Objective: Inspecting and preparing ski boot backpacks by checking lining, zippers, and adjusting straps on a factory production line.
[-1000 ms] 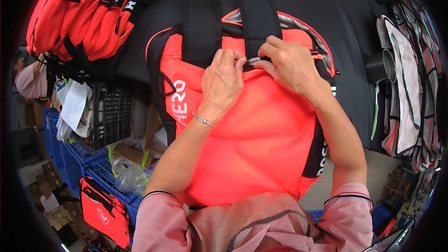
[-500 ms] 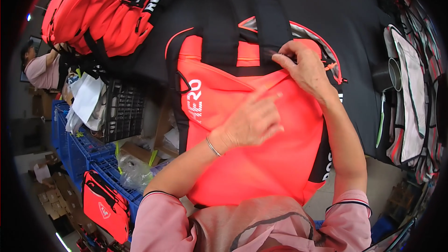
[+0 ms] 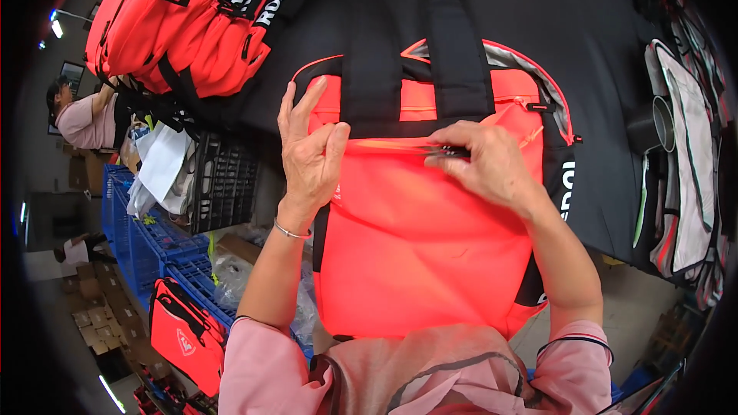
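A bright coral-red backpack (image 3: 430,261) with black side panels lies in front of me on the black work surface, its two black shoulder straps (image 3: 370,69) stretching away from me. Along its top right, the zipped opening gapes and shows a grey lining (image 3: 530,61). My left hand (image 3: 307,157) is at the upper left of the pack, fingers stretched out and thumb apart, touching the red fabric. A small dark tool that looks like thread snips (image 3: 450,152) is gripped in my right hand (image 3: 492,161), just below the black band at the strap bases.
More red-and-black backpacks (image 3: 184,23) are piled at the far left. Below them stand a black crate (image 3: 223,184) and blue crates (image 3: 131,207), with another red bag (image 3: 184,330) nearby. A metal cylinder (image 3: 663,124) and grey-white fabric pieces (image 3: 680,169) are at right. A person (image 3: 88,115) works at far left.
My left hand has moved up and left from the middle of the backpack to its upper left. My right hand has come lower, off the strap base, and the tool in it shows more.
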Demonstrator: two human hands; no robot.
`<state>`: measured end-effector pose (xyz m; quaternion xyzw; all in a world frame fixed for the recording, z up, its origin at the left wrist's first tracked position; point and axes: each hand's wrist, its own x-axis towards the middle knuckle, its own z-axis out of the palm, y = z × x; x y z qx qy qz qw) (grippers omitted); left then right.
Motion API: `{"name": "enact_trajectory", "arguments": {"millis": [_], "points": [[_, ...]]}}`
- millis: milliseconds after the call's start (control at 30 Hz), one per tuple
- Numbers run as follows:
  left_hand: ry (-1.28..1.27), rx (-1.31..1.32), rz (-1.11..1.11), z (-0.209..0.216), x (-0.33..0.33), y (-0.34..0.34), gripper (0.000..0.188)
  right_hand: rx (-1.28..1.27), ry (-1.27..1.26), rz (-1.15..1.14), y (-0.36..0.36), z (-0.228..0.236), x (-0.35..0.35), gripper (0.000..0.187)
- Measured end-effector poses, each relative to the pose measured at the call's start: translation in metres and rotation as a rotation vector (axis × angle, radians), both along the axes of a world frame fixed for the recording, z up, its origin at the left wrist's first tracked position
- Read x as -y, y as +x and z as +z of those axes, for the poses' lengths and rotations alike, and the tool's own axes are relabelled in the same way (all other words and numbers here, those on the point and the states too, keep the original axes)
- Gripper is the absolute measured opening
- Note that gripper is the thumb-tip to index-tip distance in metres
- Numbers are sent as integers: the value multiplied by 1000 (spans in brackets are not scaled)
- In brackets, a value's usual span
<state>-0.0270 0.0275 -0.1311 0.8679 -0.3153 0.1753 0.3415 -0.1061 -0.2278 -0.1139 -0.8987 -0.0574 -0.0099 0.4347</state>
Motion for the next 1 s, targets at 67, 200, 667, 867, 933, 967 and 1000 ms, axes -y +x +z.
{"name": "enact_trajectory", "arguments": {"millis": [67,200,667,867,933,967,1000], "points": [[-39,-21,12,-6,-5,-4,28,104,-80,18,-11,-4,-11,27],[-7,-66,75,0,-8,-18,10,224,-386,172,-30,-11,-29,42],[175,-162,68,10,-7,-7,74,523,-584,187,-45,-24,-45,23],[504,153,150,31,10,-6,45,459,-591,144,-48,-35,-40,41],[833,272,230,52,24,-1,42,480,-595,131,-48,-38,-40,41],[927,293,244,52,25,9,39,505,-600,125,-47,-38,-40,42],[932,298,246,49,25,13,39,510,-596,123,-47,-38,-41,42]]}}
